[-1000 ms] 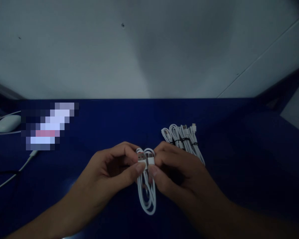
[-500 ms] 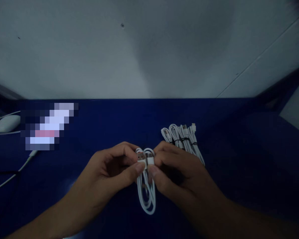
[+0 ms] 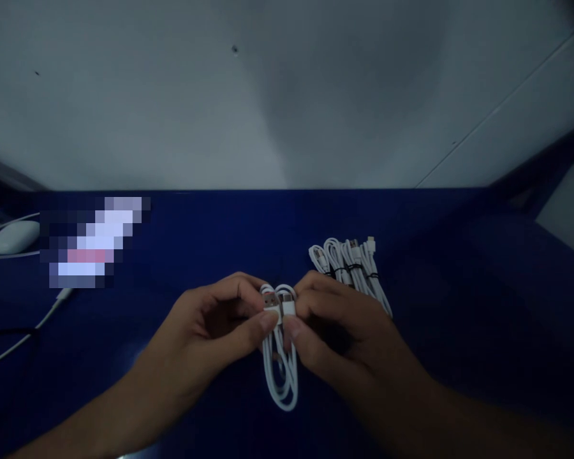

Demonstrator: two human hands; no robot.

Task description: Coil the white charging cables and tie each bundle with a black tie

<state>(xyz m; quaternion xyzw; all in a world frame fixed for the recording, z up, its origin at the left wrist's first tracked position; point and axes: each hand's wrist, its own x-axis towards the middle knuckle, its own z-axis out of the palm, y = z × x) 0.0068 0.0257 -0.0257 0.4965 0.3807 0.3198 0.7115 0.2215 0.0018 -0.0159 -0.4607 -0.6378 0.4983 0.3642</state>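
Observation:
A coiled white USB cable (image 3: 281,392) hangs between my two hands above the blue surface, its loops pointing down towards me. My left hand (image 3: 215,328) pinches the flat USB-A plug end with thumb and fingers. On the other side, my right hand (image 3: 344,325) grips the smaller plug end, its thumb pressed just below the metal tip. Both plugs stand upright side by side. The fingertips behind the coil are partly hidden.
Several bundled white cables (image 3: 356,264) with black ties lie just beyond my right hand. At left are a blurred-out bright device (image 3: 100,242), a white cable (image 3: 22,341) running from it and a white mouse (image 3: 13,237). A pale wall (image 3: 196,127) rises behind the blue table (image 3: 229,236).

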